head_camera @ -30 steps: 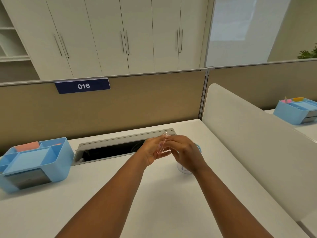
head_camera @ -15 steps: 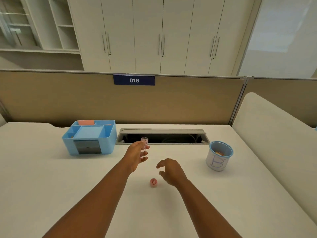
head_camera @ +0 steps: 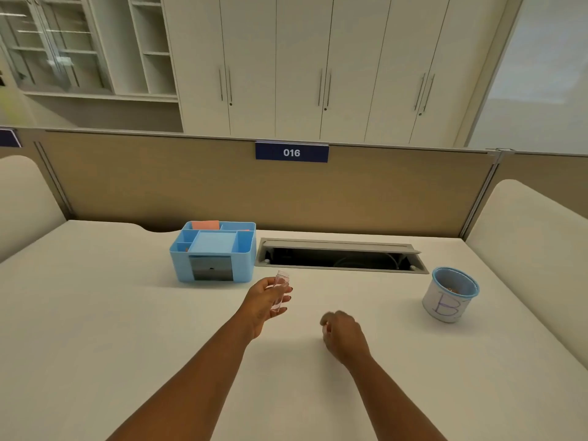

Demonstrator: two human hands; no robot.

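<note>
Now L hand (head_camera: pixel 265 305) grips a clear plastic tube (head_camera: pixel 280 289) betw. thumb & fingers. Tube is roughly upright, open end up, held above the white surface (head_camera: pixel 95 313), just in front of the blue organizer (head_camera: pixel 213 249). R hand (head_camera: pixel 345 335) is low over the surface, near the L hand, fingers curled under; can't tell if it holds anything. White cup marked B (head_camera: pixel 445 308) stands well off to the R, near the cable slot (head_camera: pixel 340 257).

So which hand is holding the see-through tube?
The left hand grips the clear tube; the right hand is curled over the desk, away from it.
</note>
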